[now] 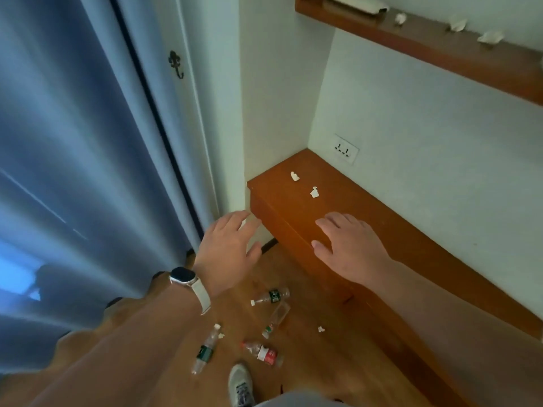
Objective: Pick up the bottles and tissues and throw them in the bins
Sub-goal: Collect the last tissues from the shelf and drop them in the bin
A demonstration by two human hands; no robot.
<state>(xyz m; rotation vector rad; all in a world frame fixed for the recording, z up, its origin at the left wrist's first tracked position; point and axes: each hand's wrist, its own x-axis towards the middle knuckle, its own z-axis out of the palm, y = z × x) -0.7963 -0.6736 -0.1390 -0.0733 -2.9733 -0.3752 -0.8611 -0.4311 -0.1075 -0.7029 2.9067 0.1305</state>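
A long wooden ledge (367,218) runs along the white wall, directly under the right hand (349,245); that hand hovers palm-down over its front edge, fingers spread, gripping nothing. The left hand (229,248), with a watch (183,277) on its wrist, is just as loose and empty — fingers splayed in the air beside the ledge's near corner. Left of that hand hangs a blue curtain (73,157).

On the floor (308,377), below and between both hands, lie four plastic bottles: a green-labelled bottle (270,297) nearest under the left wrist, a clear bottle (276,318) just beyond it, a second green-labelled one (205,349) under the left forearm, and a red-labelled bottle (263,353) close to a grey shoe (241,383).

Two crumpled tissues sit on the ledge ahead of the right fingertips — one tissue (314,193) near, the farther tissue (294,176) beyond. A floor tissue (321,329) lies below the right forearm. More scraps (489,37) rest on the upper shelf (440,51), well above both hands.
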